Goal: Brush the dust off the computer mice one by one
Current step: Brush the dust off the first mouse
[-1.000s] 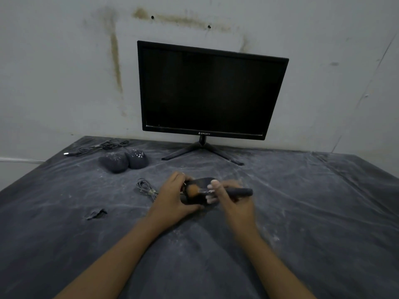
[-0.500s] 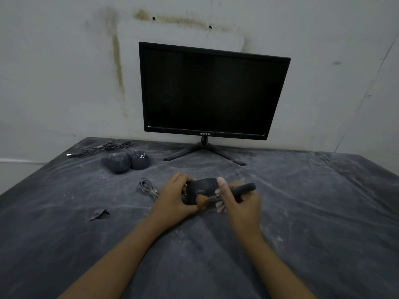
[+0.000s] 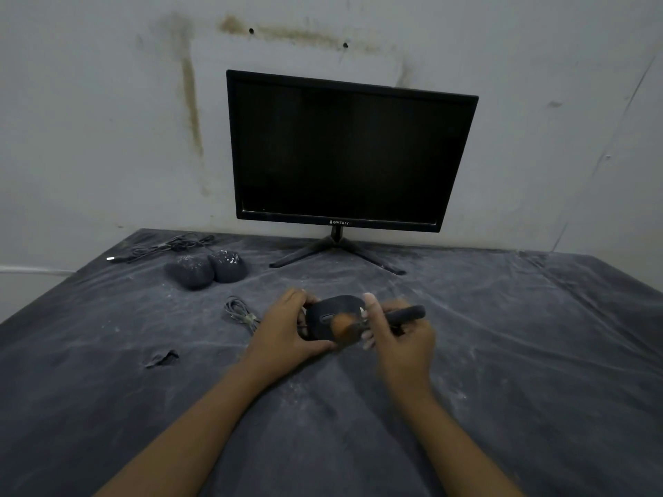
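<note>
My left hand [image 3: 287, 326] grips a black computer mouse [image 3: 332, 312] at the middle of the table, fingers over its far side and thumb under its near edge. My right hand [image 3: 401, 335] holds a brush by its dark handle [image 3: 407, 313]; the orange-brown bristles [image 3: 341, 324] lie on the mouse's top. The mouse's bundled grey cable [image 3: 238, 312] lies just left of my left hand. Two more dusty mice [image 3: 193, 270] [image 3: 228, 265] sit side by side at the back left.
A black monitor [image 3: 344, 152] on a tripod foot stands against the wall behind my hands. Loose black cables with a USB plug [image 3: 161, 247] lie behind the two mice. A small dark scrap [image 3: 161, 358] lies on the dusty grey table cover [image 3: 502, 353].
The brush has swept back and forth over the mouse: bristles at its left, then its near edge, now on its top. My left hand keeps its hold.
</note>
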